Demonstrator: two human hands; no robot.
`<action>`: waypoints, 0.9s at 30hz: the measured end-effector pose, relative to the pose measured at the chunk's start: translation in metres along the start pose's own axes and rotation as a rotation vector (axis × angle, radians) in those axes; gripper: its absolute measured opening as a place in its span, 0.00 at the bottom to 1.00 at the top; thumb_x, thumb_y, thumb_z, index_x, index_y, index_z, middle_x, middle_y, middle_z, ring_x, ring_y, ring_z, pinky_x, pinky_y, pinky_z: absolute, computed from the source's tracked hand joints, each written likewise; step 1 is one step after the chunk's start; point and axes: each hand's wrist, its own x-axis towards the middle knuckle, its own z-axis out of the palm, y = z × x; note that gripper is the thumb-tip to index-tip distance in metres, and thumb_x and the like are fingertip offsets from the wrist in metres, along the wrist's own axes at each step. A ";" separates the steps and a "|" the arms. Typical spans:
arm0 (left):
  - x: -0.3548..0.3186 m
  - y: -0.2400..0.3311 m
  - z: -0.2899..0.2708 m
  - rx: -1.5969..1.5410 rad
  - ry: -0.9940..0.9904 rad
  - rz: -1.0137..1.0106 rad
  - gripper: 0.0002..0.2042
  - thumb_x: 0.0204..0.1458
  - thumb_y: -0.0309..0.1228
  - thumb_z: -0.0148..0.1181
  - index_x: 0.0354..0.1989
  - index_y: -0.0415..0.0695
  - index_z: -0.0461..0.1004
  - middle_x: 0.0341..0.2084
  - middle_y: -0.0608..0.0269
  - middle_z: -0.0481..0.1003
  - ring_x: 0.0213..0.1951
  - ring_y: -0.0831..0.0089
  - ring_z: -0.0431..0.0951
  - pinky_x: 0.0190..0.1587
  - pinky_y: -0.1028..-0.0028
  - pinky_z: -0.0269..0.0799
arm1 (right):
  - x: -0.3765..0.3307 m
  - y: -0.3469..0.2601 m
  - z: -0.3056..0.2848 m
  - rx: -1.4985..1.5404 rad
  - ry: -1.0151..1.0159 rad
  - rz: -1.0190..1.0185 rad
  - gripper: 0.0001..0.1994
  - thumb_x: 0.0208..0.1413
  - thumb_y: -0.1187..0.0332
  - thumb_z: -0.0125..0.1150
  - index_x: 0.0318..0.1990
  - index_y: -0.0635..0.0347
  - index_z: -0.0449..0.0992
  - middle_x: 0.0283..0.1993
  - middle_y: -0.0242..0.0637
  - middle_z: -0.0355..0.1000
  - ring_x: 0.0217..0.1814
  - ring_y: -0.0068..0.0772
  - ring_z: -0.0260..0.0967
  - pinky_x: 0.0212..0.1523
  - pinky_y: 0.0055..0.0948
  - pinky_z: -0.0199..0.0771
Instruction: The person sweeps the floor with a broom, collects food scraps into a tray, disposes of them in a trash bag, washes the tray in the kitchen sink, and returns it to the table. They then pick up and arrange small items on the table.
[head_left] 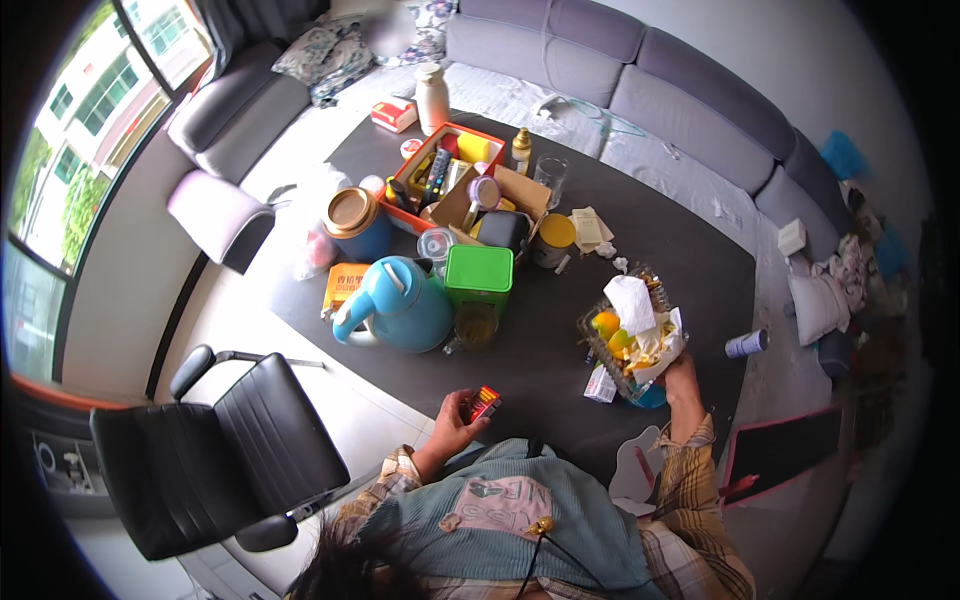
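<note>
Near the table's front edge, my left hand (456, 426) is closed around a small red box (485, 402) with yellow marks. My right hand (683, 388) grips the near right rim of a clear, patterned fruit basket (586, 327). Yellow-orange fruit (606, 323) lies in it, along with a crumpled white tissue (629, 301) and some wrapper-like scraps (659, 352). Beside the basket is a small white box (600, 384). Something blue (651, 396) shows under the basket near my right hand; its kind is hidden.
Left of centre on the dark table (560, 400) stand a blue kettle (402, 305), a green-lidded canister (479, 270) and an orange-red box (492, 135) of odds and ends. A purple can (746, 343) lies at the right. A black chair (225, 440) stands at the left, a grey sofa (680, 110) behind.
</note>
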 end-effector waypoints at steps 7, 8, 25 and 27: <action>0.051 0.049 0.006 0.395 -0.264 0.298 0.27 0.36 0.30 0.65 0.47 0.42 0.63 0.37 0.49 0.67 0.40 0.51 0.69 0.43 0.61 0.67 | -0.144 0.044 0.011 0.155 0.197 0.207 0.13 0.54 0.69 0.51 0.47 0.60 0.69 0.36 0.36 0.73 0.24 0.24 0.70 0.22 0.23 0.70; 0.057 0.044 0.011 0.414 -0.288 0.340 0.27 0.36 0.30 0.65 0.48 0.42 0.63 0.37 0.49 0.68 0.40 0.50 0.69 0.43 0.61 0.67 | -0.151 0.086 -0.008 0.054 0.156 0.230 0.14 0.52 0.71 0.55 0.47 0.63 0.70 0.40 0.39 0.73 0.35 0.30 0.73 0.32 0.29 0.76; 0.161 -0.046 0.082 0.542 -0.211 0.716 0.26 0.43 0.31 0.61 0.51 0.34 0.63 0.45 0.44 0.66 0.47 0.48 0.67 0.51 0.58 0.61 | -0.278 0.214 0.050 0.435 0.642 0.375 0.11 0.52 0.73 0.52 0.41 0.70 0.71 0.28 0.42 0.72 0.25 0.32 0.71 0.24 0.29 0.72; 0.156 -0.048 0.093 0.462 -0.234 0.706 0.24 0.47 0.34 0.58 0.51 0.33 0.62 0.46 0.44 0.66 0.47 0.48 0.67 0.51 0.57 0.61 | -0.291 0.233 0.054 0.514 0.734 0.391 0.11 0.53 0.73 0.51 0.41 0.70 0.71 0.28 0.42 0.72 0.25 0.33 0.72 0.23 0.29 0.72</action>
